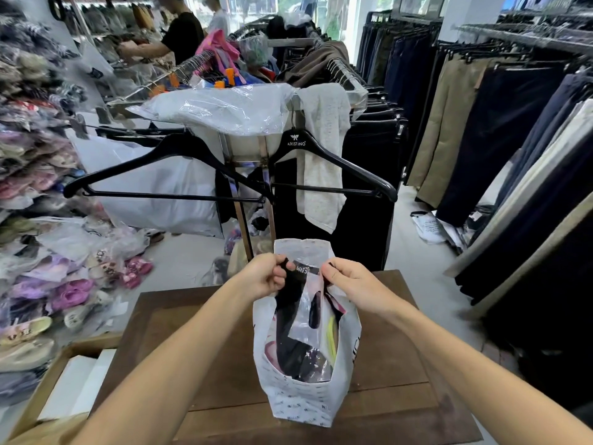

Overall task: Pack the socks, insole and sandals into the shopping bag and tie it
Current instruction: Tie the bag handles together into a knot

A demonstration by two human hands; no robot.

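**Thin bag, soft load: we take it by the handles**

Going from the left, our left hand [268, 273] is curled closed, thumb and fingers pinching a dark strip at the top of the shopping bag [305, 399]; we cannot tell for certain whether that strip is the bag's own handle or the top of a black packed item. Next to it, a clear plastic packet [303, 303] with a black label stands up out of the mouth, a white flap of film rising behind it.

The shopping bag stands upright on the wooden table [221, 390], near its middle and well in from the near edge. Its mouth gapes, so it is not yet tied. Inside we see black fabric [290, 351], probably the socks, plus something pink and a yellow-green edge [332, 337]; which is insole and which is sandal we cannot tell.

On the right, our right hand [348, 282] is likewise closed, pinching the bag's film at the other side of the mouth.

We judge the film to be light, limp and slippery, easy to stretch or tear if yanked. The contents look soft and light, so the load should not fight us. The best hold is on the 2 handle ends, gathered high above the packet, so they cross cleanly for a knot.
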